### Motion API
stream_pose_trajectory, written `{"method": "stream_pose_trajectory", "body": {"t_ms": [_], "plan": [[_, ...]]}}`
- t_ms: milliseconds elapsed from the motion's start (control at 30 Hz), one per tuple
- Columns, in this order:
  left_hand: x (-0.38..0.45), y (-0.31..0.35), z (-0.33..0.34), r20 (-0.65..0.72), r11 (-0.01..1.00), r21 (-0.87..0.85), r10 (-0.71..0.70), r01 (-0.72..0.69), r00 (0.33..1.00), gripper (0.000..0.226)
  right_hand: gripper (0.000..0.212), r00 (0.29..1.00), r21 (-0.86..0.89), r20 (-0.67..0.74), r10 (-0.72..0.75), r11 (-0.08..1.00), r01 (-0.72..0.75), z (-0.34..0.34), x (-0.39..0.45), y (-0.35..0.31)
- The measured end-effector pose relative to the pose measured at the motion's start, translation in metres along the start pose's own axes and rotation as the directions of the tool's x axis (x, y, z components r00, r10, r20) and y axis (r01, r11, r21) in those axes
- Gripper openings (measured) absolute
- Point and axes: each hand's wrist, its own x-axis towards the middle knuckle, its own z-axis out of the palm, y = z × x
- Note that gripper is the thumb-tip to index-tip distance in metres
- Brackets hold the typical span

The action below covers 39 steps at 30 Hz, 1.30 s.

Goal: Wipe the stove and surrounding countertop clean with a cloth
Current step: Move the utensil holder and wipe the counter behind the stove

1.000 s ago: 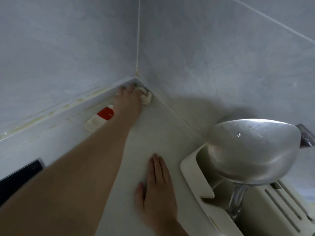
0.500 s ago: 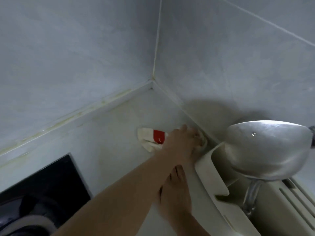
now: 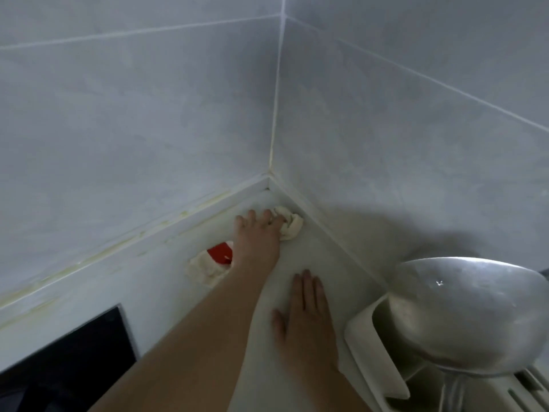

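Far back by the wall corner, left hand (image 3: 258,233) curled on cloth (image 3: 289,223), rubbing tabletop (image 3: 309,254) clean; right hand (image 3: 306,319) flat, fingers straight, holding nothing, likely for balance.

The pale countertop (image 3: 300,257) carries a crumpled cloth (image 3: 289,224) by the corner; black stove (image 3: 68,361); white rack (image 3: 374,352).
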Motion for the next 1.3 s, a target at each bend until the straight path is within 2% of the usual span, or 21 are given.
{"method": "stream_pose_trajectory", "body": {"t_ms": [100,200,400,500,667,800,867,933,1033,1133,1300], "plan": [[0.017,-0.018,-0.005,0.019,0.986,0.169,0.003,-0.006,1.000,0.044,0.086,0.996,0.019,0.065,0.056,0.998,-0.058,-0.005,0.041,-0.013],[0.021,-0.017,-0.008,0.016,0.971,0.233,0.050,-0.053,0.999,0.044,0.094,0.991,-0.002,0.114,0.073,0.997,-0.073,-0.004,0.059,-0.018],[0.025,-0.024,0.006,0.017,0.970,0.142,0.198,-0.198,0.980,0.052,0.102,0.985,-0.072,0.156,0.079,0.995,-0.068,-0.001,0.065,-0.022],[0.036,-0.029,0.007,0.052,0.953,0.175,0.243,-0.249,0.969,0.051,0.102,0.980,-0.090,0.179,0.090,0.993,-0.075,-0.001,0.066,-0.023],[0.071,-0.025,0.000,0.086,0.964,0.221,0.135,-0.151,0.987,0.045,0.099,0.984,-0.103,0.166,0.060,0.994,-0.044,0.002,0.070,-0.022],[0.085,-0.022,0.000,0.103,0.957,0.241,0.141,-0.163,0.985,0.045,0.100,0.980,-0.092,0.182,0.077,0.994,-0.061,-0.001,0.072,-0.020],[0.089,-0.018,-0.002,0.143,0.947,0.267,0.145,-0.179,0.979,0.046,0.109,0.979,-0.097,0.184,0.083,0.993,-0.066,-0.007,0.076,-0.018],[0.092,-0.009,-0.009,0.174,0.939,0.307,0.105,-0.155,0.979,0.044,0.118,0.958,-0.109,0.277,0.070,0.993,-0.041,-0.009,0.080,-0.010],[0.067,-0.023,-0.023,0.185,0.939,0.332,0.034,-0.095,0.982,0.043,0.119,0.971,-0.101,0.234,0.056,0.994,-0.033,-0.013,0.075,-0.022],[0.023,-0.058,-0.024,0.137,0.956,0.288,0.016,-0.055,0.991,0.043,0.116,0.933,-0.135,0.349,0.084,0.990,-0.038,-0.020,0.071,-0.023],[-0.050,-0.115,-0.024,0.162,0.977,0.190,-0.128,0.096,0.978,0.048,0.103,0.930,-0.162,0.357,0.087,0.986,-0.030,-0.027,0.071,-0.026]]}}
